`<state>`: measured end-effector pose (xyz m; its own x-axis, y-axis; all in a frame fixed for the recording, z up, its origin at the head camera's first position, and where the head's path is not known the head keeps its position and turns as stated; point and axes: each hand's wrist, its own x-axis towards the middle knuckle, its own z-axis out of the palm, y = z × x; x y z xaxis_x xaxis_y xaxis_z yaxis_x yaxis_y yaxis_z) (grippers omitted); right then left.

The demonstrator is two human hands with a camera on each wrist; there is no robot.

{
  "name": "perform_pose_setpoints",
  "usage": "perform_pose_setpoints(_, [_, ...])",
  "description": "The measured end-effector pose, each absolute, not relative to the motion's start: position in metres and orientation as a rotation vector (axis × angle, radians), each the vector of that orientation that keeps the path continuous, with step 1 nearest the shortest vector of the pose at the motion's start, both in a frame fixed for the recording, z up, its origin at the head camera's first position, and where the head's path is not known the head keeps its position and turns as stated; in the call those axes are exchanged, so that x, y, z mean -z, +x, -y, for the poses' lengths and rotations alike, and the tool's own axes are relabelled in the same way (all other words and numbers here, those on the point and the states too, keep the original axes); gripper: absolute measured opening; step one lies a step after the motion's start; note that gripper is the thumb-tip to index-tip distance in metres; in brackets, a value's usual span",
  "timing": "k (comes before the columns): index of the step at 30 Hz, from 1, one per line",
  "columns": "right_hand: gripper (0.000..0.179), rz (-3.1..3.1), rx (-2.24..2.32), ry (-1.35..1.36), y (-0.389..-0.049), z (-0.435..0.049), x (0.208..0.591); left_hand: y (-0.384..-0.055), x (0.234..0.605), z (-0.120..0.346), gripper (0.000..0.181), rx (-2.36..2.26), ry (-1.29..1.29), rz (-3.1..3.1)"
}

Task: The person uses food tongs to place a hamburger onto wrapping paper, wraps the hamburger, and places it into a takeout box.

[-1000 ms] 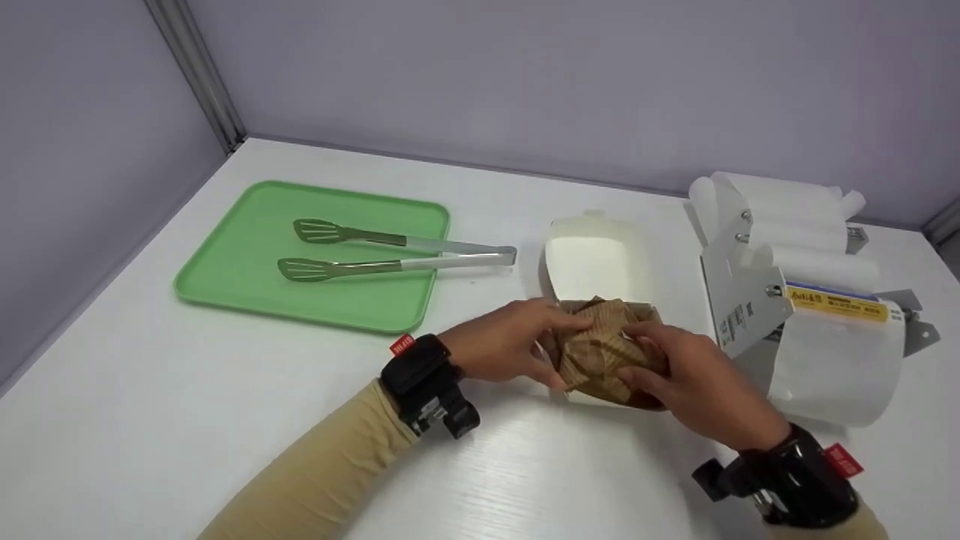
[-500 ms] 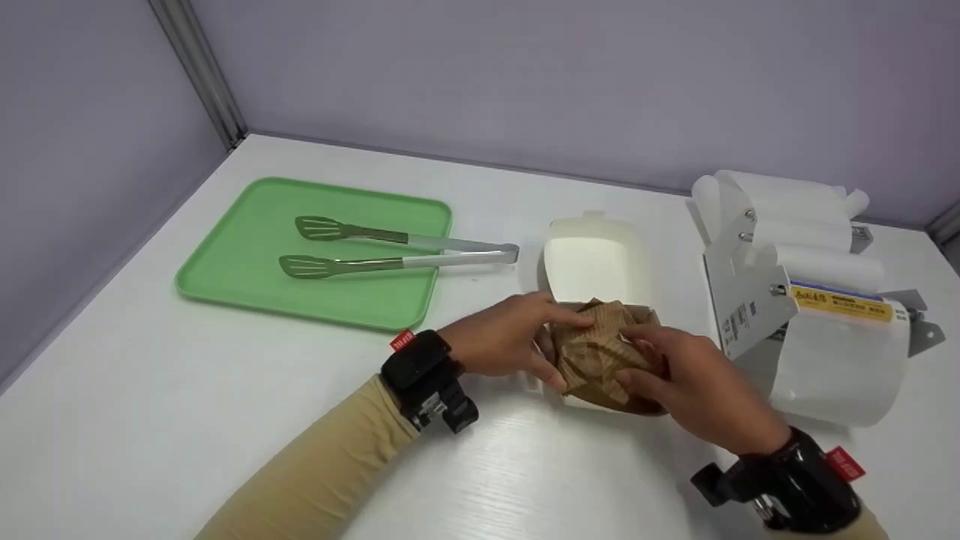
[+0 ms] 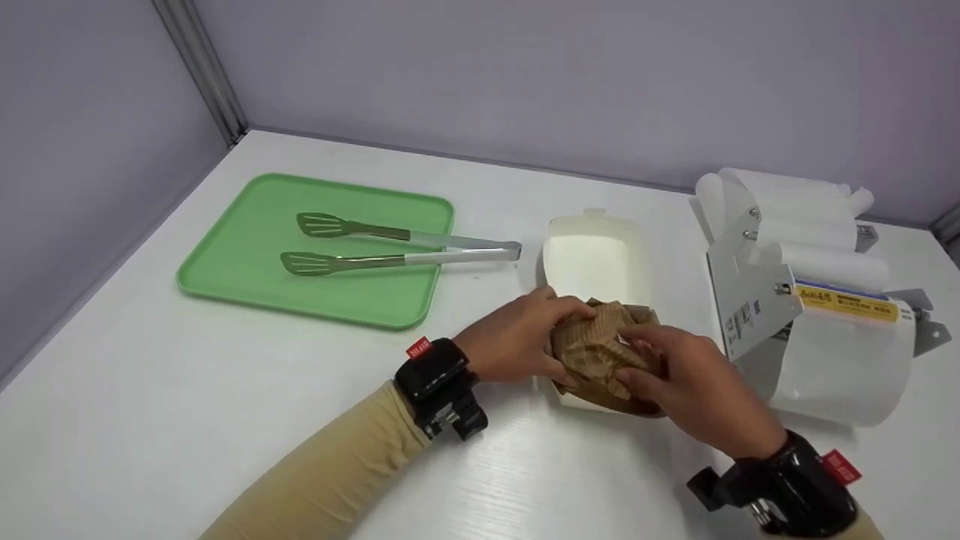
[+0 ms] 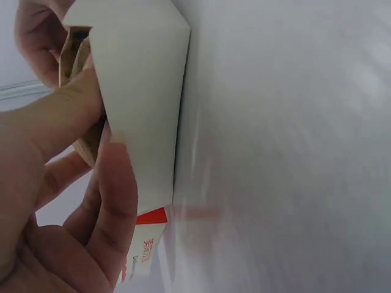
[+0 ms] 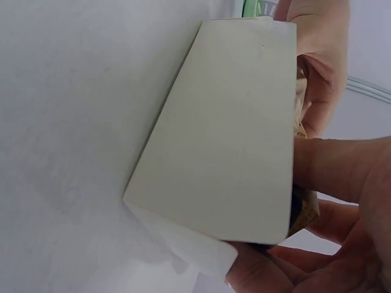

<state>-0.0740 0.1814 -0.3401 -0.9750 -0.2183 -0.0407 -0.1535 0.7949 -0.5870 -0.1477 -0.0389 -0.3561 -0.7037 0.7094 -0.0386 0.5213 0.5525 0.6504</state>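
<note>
A bundle in crinkled brown striped paper (image 3: 596, 349) sits in the base of a white carton (image 3: 592, 262), whose lid is folded back away from me. My left hand (image 3: 514, 337) holds the bundle's left side, thumb towards me and fingers over its far edge. From the right, my right hand (image 3: 694, 386) grips it between thumb and forefinger. The left wrist view shows a finger pressed to the outside of the carton wall (image 4: 143, 104), while the thumb reaches inside. In the right wrist view, the thumb enters over the plain side wall (image 5: 220, 134).
Slotted tongs (image 3: 465, 256) lie across a green tray (image 3: 360, 304) at the left, handles jutting past its right edge. A metal rack with several white film rolls (image 3: 840, 360) stands close to my right hand. Grey panels (image 3: 487, 82) rise behind the table.
My left hand has shifted slightly right, its fingers reaching farther over the bundle. The right hand stays almost where it was. The head view has tilted a little.
</note>
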Motion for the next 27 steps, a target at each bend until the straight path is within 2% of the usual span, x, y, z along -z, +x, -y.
perform_pose_setpoints(7, [0.036,-2.975,0.875,-0.317,-0.072,-0.178,0.342,-0.138,0.354,0.030,0.064,-0.837,0.980,-2.581])
perform_pose_setpoints(20, [0.039,-3.015,0.781,-0.420,-0.068,-0.170,0.344,-0.145,0.339,0.057,0.073,-0.730,1.048,-2.516])
perform_pose_setpoints(27, [0.040,-3.069,0.734,-0.459,-0.063,-0.164,0.346,-0.145,0.341,0.064,0.068,-0.742,1.076,-2.630])
